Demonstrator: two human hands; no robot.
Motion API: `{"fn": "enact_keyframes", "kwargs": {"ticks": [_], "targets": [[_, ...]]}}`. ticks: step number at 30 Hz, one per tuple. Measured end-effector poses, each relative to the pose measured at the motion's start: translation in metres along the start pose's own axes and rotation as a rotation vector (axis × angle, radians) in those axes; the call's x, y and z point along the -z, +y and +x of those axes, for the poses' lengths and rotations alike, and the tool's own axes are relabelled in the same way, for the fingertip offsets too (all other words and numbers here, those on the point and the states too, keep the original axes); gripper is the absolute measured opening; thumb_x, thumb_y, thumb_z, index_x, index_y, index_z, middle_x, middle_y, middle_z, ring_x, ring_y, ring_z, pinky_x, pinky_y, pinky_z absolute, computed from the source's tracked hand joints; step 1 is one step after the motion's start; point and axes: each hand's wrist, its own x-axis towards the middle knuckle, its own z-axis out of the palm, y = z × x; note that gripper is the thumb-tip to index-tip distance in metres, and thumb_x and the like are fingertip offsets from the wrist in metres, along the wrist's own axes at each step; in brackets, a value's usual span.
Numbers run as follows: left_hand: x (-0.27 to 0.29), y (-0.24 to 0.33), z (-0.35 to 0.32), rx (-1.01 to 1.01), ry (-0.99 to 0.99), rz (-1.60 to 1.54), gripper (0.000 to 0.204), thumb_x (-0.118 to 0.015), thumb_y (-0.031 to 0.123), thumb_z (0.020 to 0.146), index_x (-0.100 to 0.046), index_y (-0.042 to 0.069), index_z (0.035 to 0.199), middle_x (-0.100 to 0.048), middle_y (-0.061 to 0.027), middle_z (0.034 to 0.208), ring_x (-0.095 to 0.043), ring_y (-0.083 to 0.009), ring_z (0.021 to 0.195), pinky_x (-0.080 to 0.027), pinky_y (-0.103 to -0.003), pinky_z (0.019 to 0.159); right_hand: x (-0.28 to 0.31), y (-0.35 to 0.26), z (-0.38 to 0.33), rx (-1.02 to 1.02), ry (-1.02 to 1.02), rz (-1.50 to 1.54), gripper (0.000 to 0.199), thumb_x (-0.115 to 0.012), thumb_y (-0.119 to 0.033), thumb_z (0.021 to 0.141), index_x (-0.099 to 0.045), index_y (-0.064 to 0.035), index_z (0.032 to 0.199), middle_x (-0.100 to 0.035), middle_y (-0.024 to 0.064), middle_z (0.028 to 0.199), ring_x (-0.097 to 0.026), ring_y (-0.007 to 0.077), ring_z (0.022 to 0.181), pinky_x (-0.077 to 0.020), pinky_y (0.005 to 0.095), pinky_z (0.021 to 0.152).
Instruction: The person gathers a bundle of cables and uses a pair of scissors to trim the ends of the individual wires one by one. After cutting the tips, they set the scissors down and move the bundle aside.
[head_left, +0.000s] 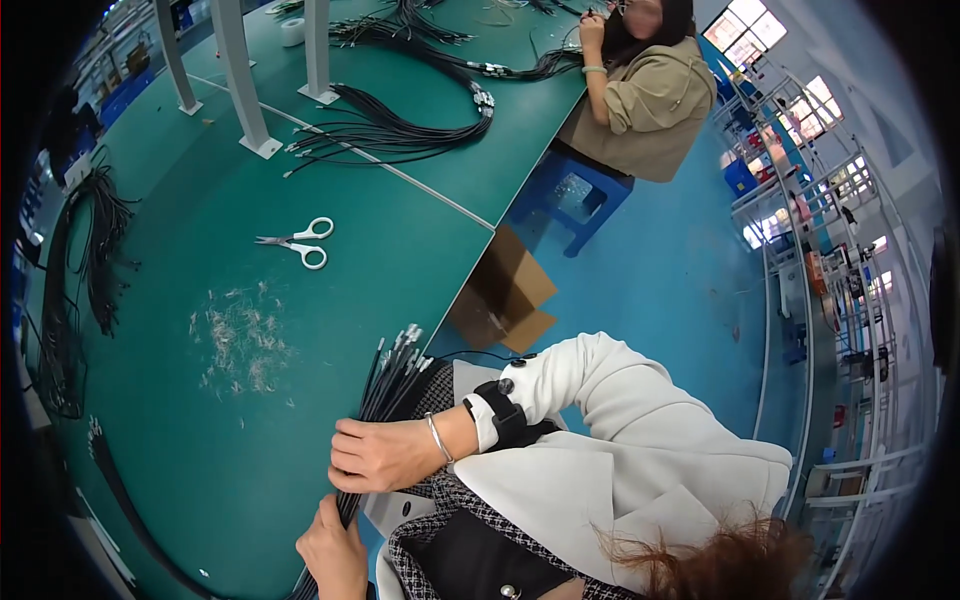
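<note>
A bundle of thin black cables (392, 382) with silver-white ends fanned at the top runs down through both of my hands by the table's near edge. My right hand (385, 455), with a silver bangle at its wrist, wraps its fingers round the bundle below those ends. Just beneath it, my left hand (335, 550) grips the same cables; some of its fingers are hidden. White-handled scissors (300, 243) lie spread on the green table (400, 260), apart from my hands. Between them and the left side is a scatter of fine pale scraps (243, 340).
More black cable bundles lie at the far end (440, 125) and along the left edge (95, 240). Grey metal posts (245, 90) stand on the table. Open cardboard boxes (505, 285) sit below its edge. A co-worker (640, 100) sits on a blue stool (575, 195).
</note>
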Motion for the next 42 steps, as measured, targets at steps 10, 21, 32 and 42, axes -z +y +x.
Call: {"fn": "enact_keyframes", "kwargs": {"ticks": [10, 21, 32, 42], "targets": [[0.028, -0.040, 0.034, 0.157, 0.020, -0.031, 0.015, -0.058, 0.008, 0.088, -0.052, -0.005, 0.092, -0.055, -0.0282, 0.072, -0.054, -0.0456, 0.069, -0.040, -0.049, 0.058, -0.059, 0.058, 0.058, 0.069, 0.020, 0.081, 0.021, -0.056, -0.021, 0.077, -0.057, -0.0057, 0.092, -0.049, 0.0073, 0.082, -0.048, 0.0230, 0.081, -0.0383, 0.0357, 0.071], [0.065, -0.039, 0.042, 0.253, 0.237, -0.199, 0.018, -0.059, 0.010, 0.089, -0.053, -0.003, 0.100, -0.058, -0.0259, 0.072, -0.057, -0.0426, 0.065, -0.043, -0.044, 0.055, -0.007, 0.068, 0.106, 0.027, 0.276, -0.014, 0.024, -0.058, -0.016, 0.072, -0.055, -0.0028, 0.092, -0.050, 0.0075, 0.079, -0.052, 0.0247, 0.081, -0.0414, 0.0481, 0.096], [0.025, -0.054, 0.090, 0.134, 0.013, 0.014, 0.018, -0.057, 0.013, 0.090, -0.053, -0.005, 0.094, -0.057, -0.0284, 0.074, -0.056, -0.0446, 0.069, -0.043, -0.046, 0.056, -0.043, 0.085, 0.043, -0.219, 0.075, 0.195, 0.022, -0.057, -0.011, 0.073, -0.055, -0.0044, 0.094, -0.047, 0.0123, 0.086, -0.049, 0.0297, 0.090, -0.0428, 0.0440, 0.087], [0.065, -0.040, 0.028, 0.289, 0.195, -0.104, 0.019, -0.058, 0.016, 0.090, -0.053, -0.002, 0.088, -0.057, -0.0254, 0.071, -0.055, -0.0441, 0.065, -0.042, -0.046, 0.053, -0.010, 0.046, 0.099, 0.015, 0.318, 0.162, 0.024, -0.058, -0.012, 0.070, -0.056, -0.0026, 0.092, -0.047, 0.0096, 0.079, -0.052, 0.0286, 0.080, -0.0452, 0.0441, 0.087]]}}
